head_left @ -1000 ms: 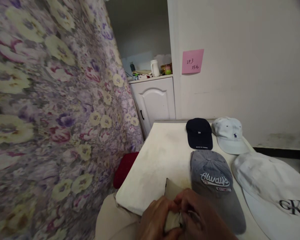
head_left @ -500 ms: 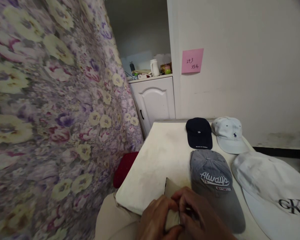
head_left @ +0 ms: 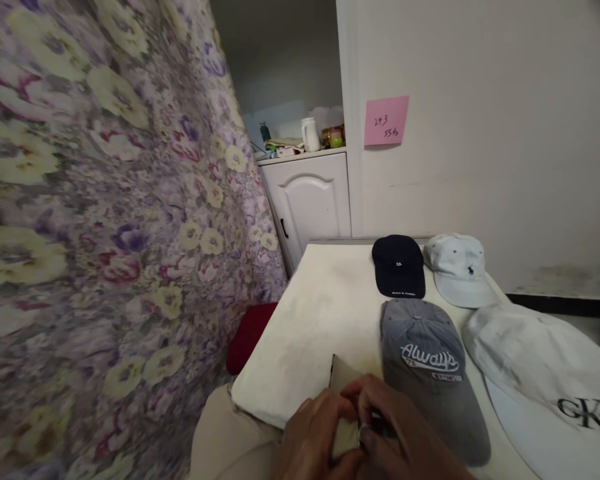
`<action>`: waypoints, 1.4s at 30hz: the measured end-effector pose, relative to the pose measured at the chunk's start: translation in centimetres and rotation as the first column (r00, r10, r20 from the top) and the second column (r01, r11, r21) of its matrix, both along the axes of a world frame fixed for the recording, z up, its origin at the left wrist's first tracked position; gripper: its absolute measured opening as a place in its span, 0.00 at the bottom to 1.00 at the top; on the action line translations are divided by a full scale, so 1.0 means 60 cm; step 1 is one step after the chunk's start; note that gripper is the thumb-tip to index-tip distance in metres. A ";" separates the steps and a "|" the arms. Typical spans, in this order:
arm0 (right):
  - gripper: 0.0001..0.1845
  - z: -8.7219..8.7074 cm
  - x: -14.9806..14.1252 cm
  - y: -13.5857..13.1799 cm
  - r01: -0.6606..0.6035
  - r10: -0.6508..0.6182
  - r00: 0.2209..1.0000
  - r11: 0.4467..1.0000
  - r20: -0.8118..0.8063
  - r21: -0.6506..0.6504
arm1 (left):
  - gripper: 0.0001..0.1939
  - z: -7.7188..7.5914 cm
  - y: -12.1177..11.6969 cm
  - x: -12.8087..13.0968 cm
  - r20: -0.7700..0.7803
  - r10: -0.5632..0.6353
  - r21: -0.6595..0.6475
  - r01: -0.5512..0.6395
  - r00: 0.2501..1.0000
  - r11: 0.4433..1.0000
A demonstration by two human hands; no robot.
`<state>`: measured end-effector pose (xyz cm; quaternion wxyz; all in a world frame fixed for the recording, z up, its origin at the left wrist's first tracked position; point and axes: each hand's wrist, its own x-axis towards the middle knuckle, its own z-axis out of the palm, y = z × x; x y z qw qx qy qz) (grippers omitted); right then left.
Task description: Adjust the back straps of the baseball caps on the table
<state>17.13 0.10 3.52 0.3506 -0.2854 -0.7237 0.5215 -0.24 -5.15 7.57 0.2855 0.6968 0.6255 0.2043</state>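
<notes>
My left hand (head_left: 314,437) and my right hand (head_left: 399,433) meet at the bottom edge of the view, both pinched on a beige cap (head_left: 343,390) that lies at the near edge of a white table (head_left: 325,313). Only a corner of that beige cap shows above my fingers. Just right of my hands lies a grey cap (head_left: 425,363) with "Always" stitched on it. Behind it sit a navy cap (head_left: 399,267) and a pale blue cap (head_left: 457,267). A large white cap (head_left: 540,383) with dark letters lies at the right.
A flowered curtain (head_left: 105,220) fills the left side. Behind the table stand a white cabinet (head_left: 307,200) with bottles on top and a wall with a pink note (head_left: 386,121). A red cushion (head_left: 250,333) lies beside the table's left edge.
My fingers have shifted slightly on the beige cap; the hands stay in the same place. The caps on the table have not moved.
</notes>
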 end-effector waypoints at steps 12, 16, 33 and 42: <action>0.14 -0.004 -0.010 0.001 -0.032 0.032 0.999 0.999 -0.022 -0.011 | 0.20 -0.001 0.007 0.007 -0.086 -0.040 -0.029 0.038 0.995 0.999; 0.13 -0.011 -0.011 0.000 0.001 -0.001 1.000 1.000 -0.007 -0.012 | 0.20 -0.006 0.009 0.008 -0.117 -0.056 -0.056 0.049 0.992 0.997; 0.04 0.002 0.025 0.010 -0.021 0.017 0.998 0.998 0.063 0.054 | 0.20 -0.043 0.004 -0.005 -0.266 -0.057 0.183 0.109 0.962 0.977; 0.06 -0.003 0.017 0.014 -0.005 0.008 0.999 0.997 0.035 -0.075 | 0.20 -0.027 0.005 0.002 -0.284 -0.108 0.164 0.159 0.953 0.974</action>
